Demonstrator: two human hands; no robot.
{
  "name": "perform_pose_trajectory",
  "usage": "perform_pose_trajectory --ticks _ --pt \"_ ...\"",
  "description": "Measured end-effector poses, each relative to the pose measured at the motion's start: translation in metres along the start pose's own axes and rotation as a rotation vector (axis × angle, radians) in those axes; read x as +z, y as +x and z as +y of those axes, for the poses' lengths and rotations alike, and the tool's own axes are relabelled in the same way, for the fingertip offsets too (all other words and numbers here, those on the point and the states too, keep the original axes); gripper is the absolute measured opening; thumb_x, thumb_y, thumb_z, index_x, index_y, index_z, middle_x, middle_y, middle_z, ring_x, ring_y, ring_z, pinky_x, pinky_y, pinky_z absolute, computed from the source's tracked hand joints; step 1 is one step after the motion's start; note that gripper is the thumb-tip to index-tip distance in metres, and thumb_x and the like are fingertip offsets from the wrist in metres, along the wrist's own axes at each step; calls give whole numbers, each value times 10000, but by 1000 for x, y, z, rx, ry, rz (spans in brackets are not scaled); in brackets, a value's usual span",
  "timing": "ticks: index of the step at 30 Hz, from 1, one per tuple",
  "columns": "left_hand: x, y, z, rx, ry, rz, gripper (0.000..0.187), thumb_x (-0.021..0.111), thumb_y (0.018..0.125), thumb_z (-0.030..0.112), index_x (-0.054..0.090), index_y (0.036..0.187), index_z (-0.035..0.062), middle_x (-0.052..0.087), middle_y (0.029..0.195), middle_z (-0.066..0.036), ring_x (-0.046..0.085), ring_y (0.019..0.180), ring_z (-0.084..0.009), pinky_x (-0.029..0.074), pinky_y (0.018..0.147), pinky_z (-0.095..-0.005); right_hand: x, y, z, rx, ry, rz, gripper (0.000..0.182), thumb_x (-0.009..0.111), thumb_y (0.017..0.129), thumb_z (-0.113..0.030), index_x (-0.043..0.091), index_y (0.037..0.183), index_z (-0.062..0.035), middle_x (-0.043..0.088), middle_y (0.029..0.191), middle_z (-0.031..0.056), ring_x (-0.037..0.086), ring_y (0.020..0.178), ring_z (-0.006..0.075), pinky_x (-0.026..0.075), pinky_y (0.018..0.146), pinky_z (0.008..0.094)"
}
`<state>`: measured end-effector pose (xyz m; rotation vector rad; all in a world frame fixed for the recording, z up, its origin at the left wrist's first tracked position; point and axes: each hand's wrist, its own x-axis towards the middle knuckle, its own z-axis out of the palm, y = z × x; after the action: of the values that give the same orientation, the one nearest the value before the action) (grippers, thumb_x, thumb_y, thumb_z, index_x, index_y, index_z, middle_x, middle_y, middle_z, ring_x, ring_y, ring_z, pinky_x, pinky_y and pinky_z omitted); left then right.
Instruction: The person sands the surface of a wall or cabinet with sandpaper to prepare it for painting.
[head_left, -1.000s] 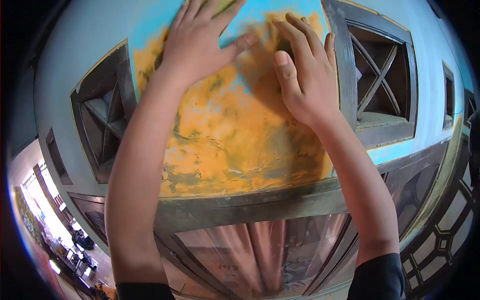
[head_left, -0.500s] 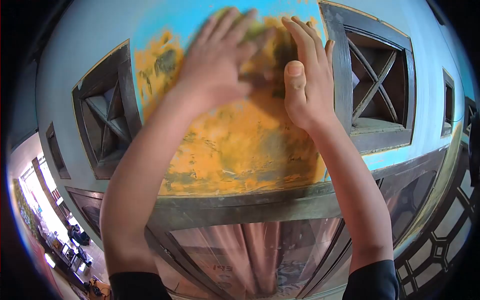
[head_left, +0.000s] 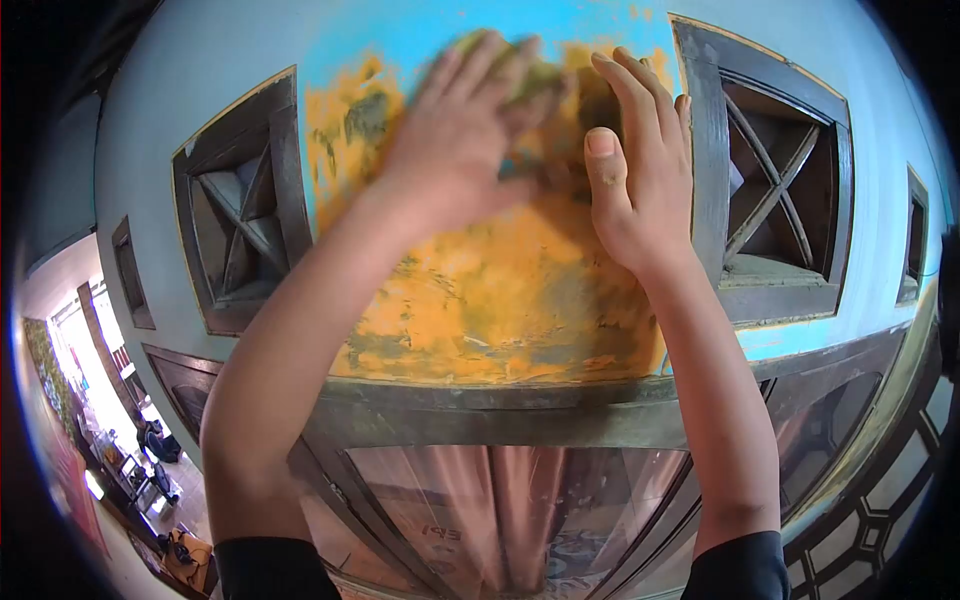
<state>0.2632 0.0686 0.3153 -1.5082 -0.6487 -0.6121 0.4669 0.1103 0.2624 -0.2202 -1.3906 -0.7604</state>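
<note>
My left hand, smeared by motion, is pressed up against the wall over a bare orange patch. A yellow-green pad shows between and beside its fingers, held to the surface; its exact kind is blurred. My right hand is open and upright at the right side of the patch, its thumb apart and its fingers pointing up. Dusty smudges mark that thumb. The patch has dark, scraped-looking stains, with bright blue paint above it.
Dark wooden vent frames with crossed bars flank the patch, one on the left and one on the right. Below runs a wooden beam over glass with a pinkish curtain. A bright room shows at far left.
The view has shifted, so the wall and both hands sit slightly lower and further right. My left hand stays blurred over the patch; my right hand keeps its pose.
</note>
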Motion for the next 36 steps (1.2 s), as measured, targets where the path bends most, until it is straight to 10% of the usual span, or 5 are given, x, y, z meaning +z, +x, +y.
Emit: perform_pose_trajectory --ticks 6,13,24,31,36 --pt "-7 -24 -20 141 -46 -77 663 554 956 564 463 1516 220 287 1656 -128 240 1514 -421 182 1238 -555 0 0 -3 -15 1 -13 572 473 1007 -527 515 1446 -162 488 1477 171 420 1403 408 197 1206 612" --pt "-15 -24 -88 -616 119 -66 677 446 1053 438 243 1615 118 119 1696 -158 88 1558 -389 98 1269 -518 3 1 -2 -53 -54 -16 565 484 1004 -523 530 1429 -154 512 1455 163 453 1372 389 209 1201 611" --pt "-15 -81 22 0 -117 -219 686 601 914 606 490 1498 264 294 1642 -120 220 1526 -396 164 1225 -600 5 2 -1 -59 -93 -4 577 466 1015 -540 545 1414 -131 523 1452 172 476 1358 387 251 1190 567" --pt "-20 -23 -87 -593 177 -148 678 378 1072 495 238 1613 112 133 1687 -180 96 1557 -380 75 1276 -491 4 3 -9 -57 -182 -74 488 572 991 -409 565 1375 -108 536 1435 176 504 1325 379 320 1158 513" --pt "-10 -84 55 95 -260 -195 739 596 895 633 415 1546 334 408 1581 -98 271 1514 -364 156 1245 -576 4 1 -12 -66 -199 -77 527 595 983 -388 524 1407 -82 545 1422 173 517 1300 381 342 1142 500"
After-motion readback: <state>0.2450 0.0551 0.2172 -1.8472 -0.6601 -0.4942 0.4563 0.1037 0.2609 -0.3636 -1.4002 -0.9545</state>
